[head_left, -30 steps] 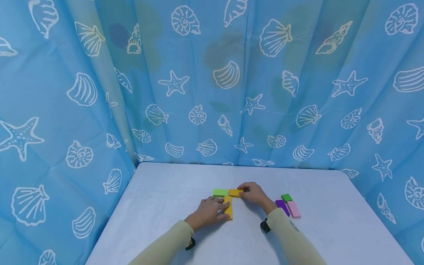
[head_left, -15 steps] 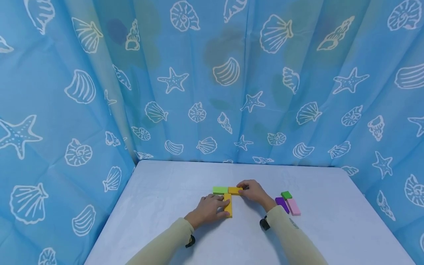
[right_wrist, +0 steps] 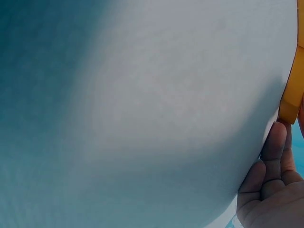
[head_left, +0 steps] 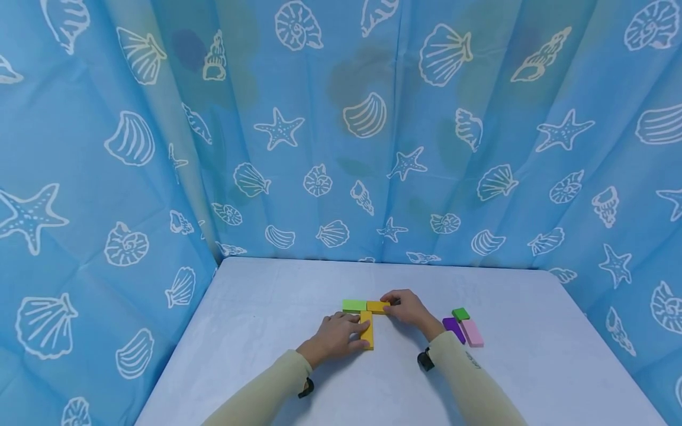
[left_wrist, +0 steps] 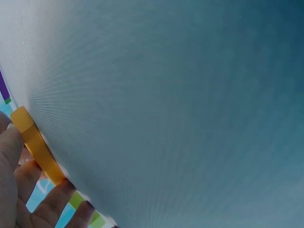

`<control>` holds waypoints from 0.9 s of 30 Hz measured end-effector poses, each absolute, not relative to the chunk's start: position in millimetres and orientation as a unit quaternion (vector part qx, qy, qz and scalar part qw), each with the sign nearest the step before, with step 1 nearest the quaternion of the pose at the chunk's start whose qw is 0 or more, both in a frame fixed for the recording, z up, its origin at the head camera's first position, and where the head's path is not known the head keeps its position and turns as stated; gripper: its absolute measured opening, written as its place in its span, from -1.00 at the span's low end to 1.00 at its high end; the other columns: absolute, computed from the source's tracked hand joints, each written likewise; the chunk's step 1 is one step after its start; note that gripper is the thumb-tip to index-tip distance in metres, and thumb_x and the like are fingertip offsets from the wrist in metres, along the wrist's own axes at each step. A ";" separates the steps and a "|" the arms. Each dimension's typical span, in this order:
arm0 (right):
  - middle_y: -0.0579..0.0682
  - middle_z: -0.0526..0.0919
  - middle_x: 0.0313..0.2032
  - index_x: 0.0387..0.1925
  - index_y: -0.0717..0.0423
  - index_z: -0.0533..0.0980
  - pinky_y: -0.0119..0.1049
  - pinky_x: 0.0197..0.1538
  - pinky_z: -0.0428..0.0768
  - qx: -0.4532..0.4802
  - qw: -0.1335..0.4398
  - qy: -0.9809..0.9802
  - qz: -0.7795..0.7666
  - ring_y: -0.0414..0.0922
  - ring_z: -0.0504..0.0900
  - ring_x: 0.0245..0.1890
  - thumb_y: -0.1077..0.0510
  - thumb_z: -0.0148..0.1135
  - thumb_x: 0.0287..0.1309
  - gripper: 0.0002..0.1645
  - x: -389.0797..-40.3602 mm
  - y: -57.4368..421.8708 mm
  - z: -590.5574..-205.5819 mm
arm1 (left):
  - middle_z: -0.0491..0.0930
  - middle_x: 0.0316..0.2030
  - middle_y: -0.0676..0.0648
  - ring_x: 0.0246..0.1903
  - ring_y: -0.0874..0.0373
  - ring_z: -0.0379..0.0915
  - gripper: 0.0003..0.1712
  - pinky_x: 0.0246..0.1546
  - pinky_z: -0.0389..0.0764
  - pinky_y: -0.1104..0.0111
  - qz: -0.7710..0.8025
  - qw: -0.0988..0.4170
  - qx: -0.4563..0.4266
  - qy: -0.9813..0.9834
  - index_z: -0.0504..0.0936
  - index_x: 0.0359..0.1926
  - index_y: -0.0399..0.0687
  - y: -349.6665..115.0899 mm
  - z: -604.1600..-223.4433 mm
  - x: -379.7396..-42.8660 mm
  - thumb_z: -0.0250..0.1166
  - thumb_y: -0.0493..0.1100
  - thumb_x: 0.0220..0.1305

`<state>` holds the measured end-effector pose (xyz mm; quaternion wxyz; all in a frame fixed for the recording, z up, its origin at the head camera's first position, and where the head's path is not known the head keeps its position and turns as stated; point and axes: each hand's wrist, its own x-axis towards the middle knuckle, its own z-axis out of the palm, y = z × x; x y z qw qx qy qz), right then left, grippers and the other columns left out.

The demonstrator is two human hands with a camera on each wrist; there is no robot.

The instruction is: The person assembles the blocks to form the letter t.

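In the head view, a yellow block (head_left: pixel 367 334) lies lengthwise on the white table, pointing toward the person. My left hand (head_left: pixel 331 338) holds it, thumb near its close end and fingers farther along; the left wrist view also shows the hand at this yellow block (left_wrist: pixel 42 153). Beyond its far end, an orange-yellow block (head_left: pixel 376 307) lies crosswise, end to end with a light green block (head_left: pixel 354 305), forming a T. My right hand (head_left: pixel 409 309) pinches the right end of the orange-yellow block. Fingertips partly hide that end.
To the right, near the right forearm, a purple block (head_left: pixel 453 329), a pink block (head_left: pixel 472 333) and a small green block (head_left: pixel 460 313) lie close together. A blue shell-patterned curtain (head_left: pixel 330 148) hangs behind and beside the white table (head_left: pixel 277 290).
The orange-yellow block has shifted slightly left in the right hand, closing a thin gap to the light green block. The left hand stays on the yellow block. The head view has tilted slightly.
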<state>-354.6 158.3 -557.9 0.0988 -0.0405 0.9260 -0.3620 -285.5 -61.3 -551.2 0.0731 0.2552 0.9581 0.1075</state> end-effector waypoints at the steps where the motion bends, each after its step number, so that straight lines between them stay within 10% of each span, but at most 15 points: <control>1: 0.00 0.67 -0.07 -0.01 0.03 0.66 -0.01 0.19 0.55 -0.040 0.099 0.926 -0.362 -0.06 0.54 -0.09 0.17 0.30 0.24 -0.72 -354.3 158.3 -557.7 | 0.46 0.33 0.05 0.29 -0.06 0.34 -0.31 0.22 0.42 -0.10 0.107 0.073 0.255 0.958 0.39 0.39 0.40 -61.2 -551.1 -285.4 0.17 0.37 0.28; 27: 0.02 0.68 -0.10 -0.04 0.06 0.67 -0.01 0.20 0.56 -0.035 0.098 0.923 -0.371 -0.04 0.54 -0.11 0.18 0.31 0.23 -0.74 -353.2 155.9 -557.6 | 0.46 0.33 0.04 0.31 -0.06 0.33 -0.32 0.24 0.41 -0.10 0.105 0.072 0.257 0.958 0.39 0.39 0.38 -60.6 -551.5 -285.6 0.17 0.36 0.29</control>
